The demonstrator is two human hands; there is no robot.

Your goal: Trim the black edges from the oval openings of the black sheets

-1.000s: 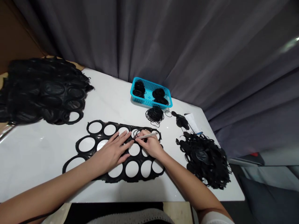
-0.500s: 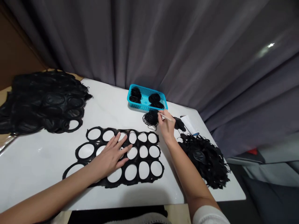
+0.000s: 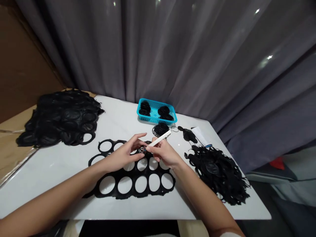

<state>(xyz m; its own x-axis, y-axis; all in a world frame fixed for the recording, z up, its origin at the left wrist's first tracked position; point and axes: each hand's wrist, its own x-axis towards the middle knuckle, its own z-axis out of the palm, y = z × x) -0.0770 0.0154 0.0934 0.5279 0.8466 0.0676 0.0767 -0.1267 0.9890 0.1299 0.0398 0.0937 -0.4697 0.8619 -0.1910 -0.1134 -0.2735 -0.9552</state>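
My right hand grips a white pen-like tool, which slants down toward my left hand. Thin black rings lie at the fingers of my left hand, whose thumb and fingertips close around them. Where the tool's lower end meets the rings is partly hidden. Under both hands a black rubbery sheet with rows of round holes rests flat on the white table. A tangle of thin black rings sits just behind my right hand.
A blue basket with bundles of black rings stands at the back. At left is a heap of black sheets. Black scraps pile up at right, near a white tube and black discs. A grey curtain hangs behind.
My right hand has come from the ring tangle down to the left with the tool. My left hand has lifted off the sheet and now meets it at some rings. The view has shifted slightly.
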